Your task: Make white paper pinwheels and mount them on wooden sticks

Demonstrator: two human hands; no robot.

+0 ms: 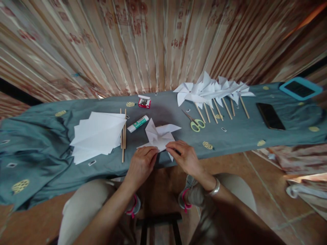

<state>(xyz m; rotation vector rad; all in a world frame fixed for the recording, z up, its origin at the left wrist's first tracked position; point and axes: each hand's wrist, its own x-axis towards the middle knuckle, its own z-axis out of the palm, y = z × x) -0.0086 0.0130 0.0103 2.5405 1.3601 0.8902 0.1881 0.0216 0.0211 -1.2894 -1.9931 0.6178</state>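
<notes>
A white paper pinwheel (159, 136) with folded blades lies at the table's near edge, between both hands. My left hand (144, 161) pinches its lower left side, fingers closed on the paper. On its lower right side, the fingertips of my right hand (185, 156) are also closed on the paper. Just beyond the pinwheel lies a green and white glue stick (138, 124). Scissors with light green handles (196, 125) rest to the right, blades partly spread.
Left stand a stack of white paper sheets (97, 136) and several wooden sticks (123, 136). A small red box (144, 102) sits farther back. Finished pinwheels on sticks (204, 90) lie at the back right, near a black phone (270, 116) and a blue-framed device (300, 88). A curtain (163, 47) hangs behind.
</notes>
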